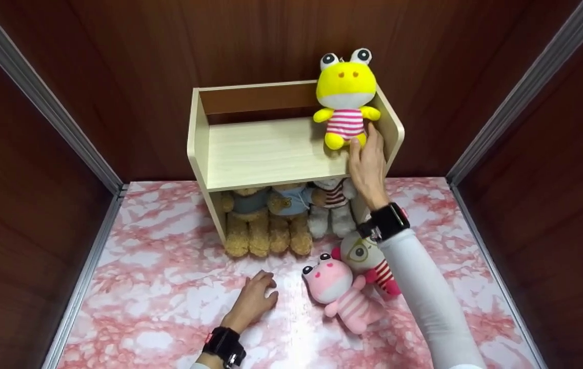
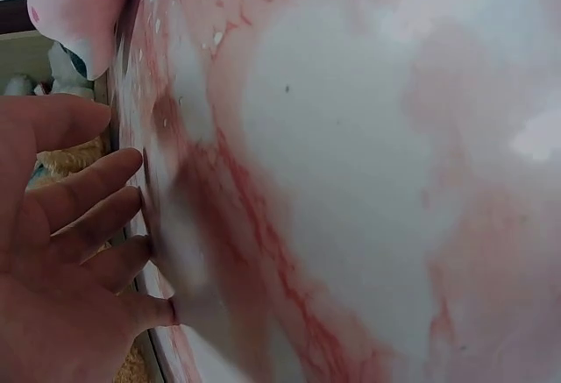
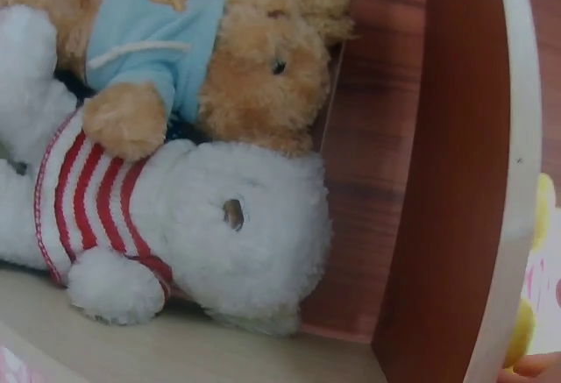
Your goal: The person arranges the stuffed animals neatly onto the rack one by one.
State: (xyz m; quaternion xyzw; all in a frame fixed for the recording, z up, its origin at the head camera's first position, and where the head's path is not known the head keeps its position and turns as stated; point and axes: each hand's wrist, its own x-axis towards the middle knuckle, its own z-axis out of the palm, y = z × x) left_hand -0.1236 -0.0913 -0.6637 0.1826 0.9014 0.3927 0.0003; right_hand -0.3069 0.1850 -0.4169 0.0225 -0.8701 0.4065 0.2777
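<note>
My right hand (image 1: 369, 166) is at the lower right side of a yellow frog plush toy (image 1: 346, 87), its thumb against one leg and its fingers alongside. The frog, in a pink-and-white striped top, is upright at the right end of the shelf's upper board (image 1: 265, 148). In the right wrist view, only fingertips and a yellow foot (image 3: 521, 335) show at the right edge. My left hand (image 1: 252, 300) rests low over the marbled tabletop, fingers loosely bent, holding nothing. To its right lies a pink frog plush toy (image 1: 340, 292).
Two brown teddy bears (image 1: 289, 225) and a white bear in a red-striped top (image 3: 237, 225) sit in the lower compartment. A plush toy with glasses (image 1: 360, 253) lies partly beneath my right forearm. Dark wooden panels (image 1: 29, 154) surround the tabletop (image 1: 168, 287).
</note>
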